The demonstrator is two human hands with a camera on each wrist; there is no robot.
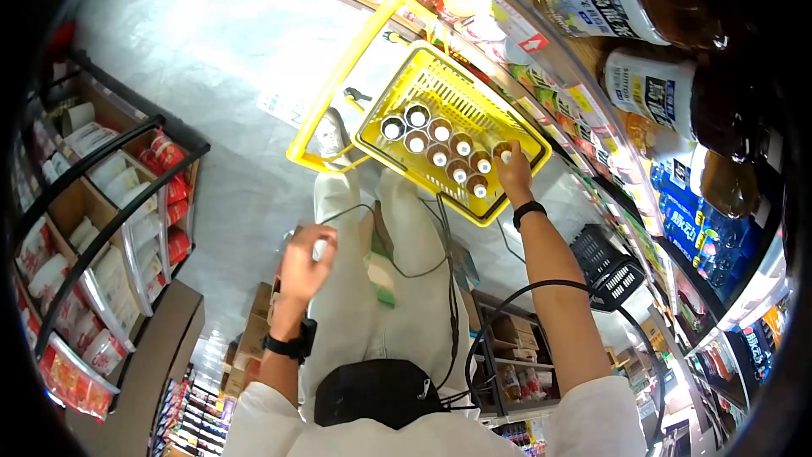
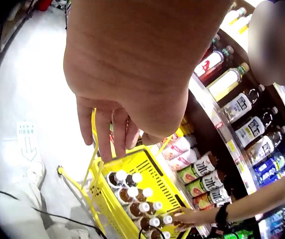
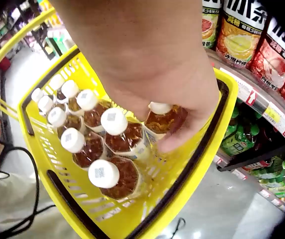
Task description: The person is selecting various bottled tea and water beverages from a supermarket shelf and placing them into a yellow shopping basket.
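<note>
A yellow shopping basket [image 1: 499,116] stands in front of the legs. Inside it, upright bottles of brown tea [image 3: 127,139] with white caps stand close together in rows. My right hand [image 1: 512,174] reaches into the basket's right end and grips one more tea bottle [image 3: 158,123] by its upper part, beside the others. Its fingers and palm hide part of that bottle in the right wrist view. My left hand [image 1: 306,262] hangs in the air over the legs, holding nothing, with its fingers loosely bent. In the left wrist view its fingers point down toward the basket.
A yellow frame [image 1: 311,112] rises at the basket's left. Shelves with large tea bottles [image 1: 651,89] and blue drink bottles [image 1: 681,216] run along the right. At left stands a rack of packaged goods [image 1: 106,203]. Black cables [image 1: 406,275] hang across the legs.
</note>
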